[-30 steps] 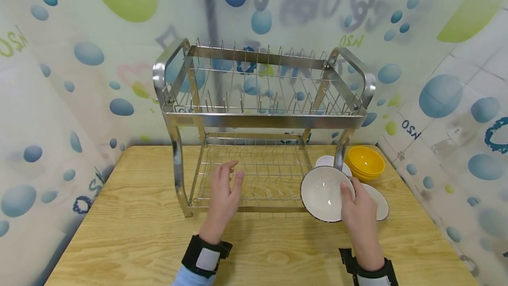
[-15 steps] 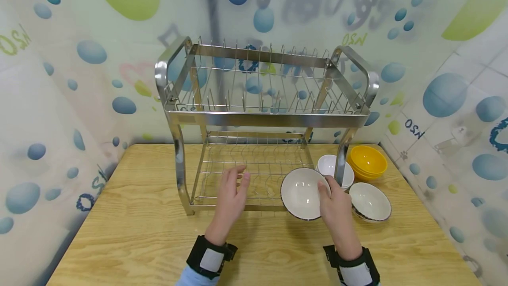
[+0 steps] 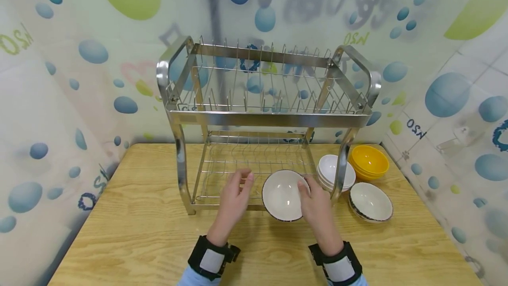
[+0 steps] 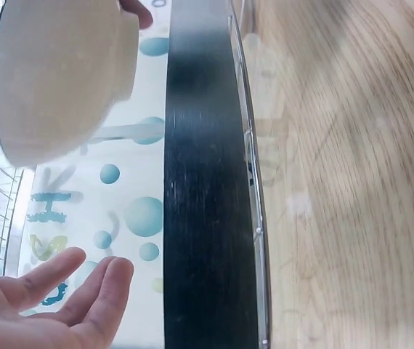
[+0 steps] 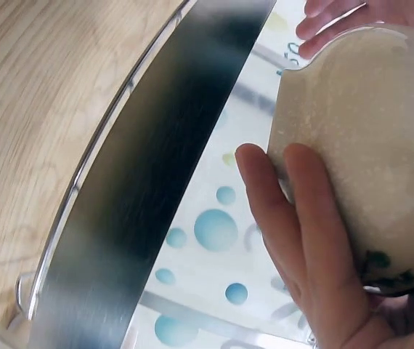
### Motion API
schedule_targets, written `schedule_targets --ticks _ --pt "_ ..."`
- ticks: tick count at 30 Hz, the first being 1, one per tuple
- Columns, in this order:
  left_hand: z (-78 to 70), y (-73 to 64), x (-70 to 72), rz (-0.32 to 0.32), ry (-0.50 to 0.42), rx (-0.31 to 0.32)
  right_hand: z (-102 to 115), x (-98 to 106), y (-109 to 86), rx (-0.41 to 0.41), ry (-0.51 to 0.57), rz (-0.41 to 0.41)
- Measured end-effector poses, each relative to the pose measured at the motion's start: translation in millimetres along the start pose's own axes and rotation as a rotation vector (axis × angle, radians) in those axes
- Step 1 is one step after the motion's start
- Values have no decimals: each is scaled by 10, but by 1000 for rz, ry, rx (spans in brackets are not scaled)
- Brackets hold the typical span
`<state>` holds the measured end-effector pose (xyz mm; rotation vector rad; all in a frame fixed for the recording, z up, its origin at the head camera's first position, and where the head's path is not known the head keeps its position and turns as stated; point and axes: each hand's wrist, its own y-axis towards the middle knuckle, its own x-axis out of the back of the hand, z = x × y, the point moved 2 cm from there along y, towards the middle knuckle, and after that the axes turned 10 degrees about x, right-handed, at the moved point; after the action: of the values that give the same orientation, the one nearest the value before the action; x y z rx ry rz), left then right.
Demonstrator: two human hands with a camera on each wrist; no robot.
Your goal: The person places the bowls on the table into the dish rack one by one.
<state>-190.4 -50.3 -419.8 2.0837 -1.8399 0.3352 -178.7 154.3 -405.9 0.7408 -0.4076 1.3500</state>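
Note:
A white bowl with a dark rim [image 3: 282,195] is held up in front of the lower shelf of a metal dish rack [image 3: 254,120]. My right hand [image 3: 317,204] grips its right side, thumb over the rim and fingers against the outside, as the right wrist view shows. Left of the bowl, my left hand [image 3: 234,197] is raised with fingers apart, holding nothing. In the left wrist view, a gap separates the left hand [image 4: 69,302] from the bowl [image 4: 62,80]. Green marks show on the bowl's outside [image 5: 367,160] in the right wrist view.
Right of the rack, another dark-rimmed white bowl [image 3: 371,202] sits on the wooden table [image 3: 119,242]. Stacked white bowls [image 3: 335,171] stand beside the rack's right leg, partly hidden by it. Stacked yellow bowls [image 3: 369,162] are behind them. A patterned curtain hangs behind.
My right hand has carried the bowl leftward, away from the other dark-rimmed bowl and closer to my left hand. The left hand has shifted slightly right; the camera view has shifted a little.

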Motion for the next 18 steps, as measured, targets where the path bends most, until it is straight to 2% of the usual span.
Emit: schedule_targets --ticks 9,18 --pt "19 8 -38 30 -17 -3 127 -129 13 53 16 -25" --pt "21 0 -45 86 -49 54 224 -212 42 60 62 -3"
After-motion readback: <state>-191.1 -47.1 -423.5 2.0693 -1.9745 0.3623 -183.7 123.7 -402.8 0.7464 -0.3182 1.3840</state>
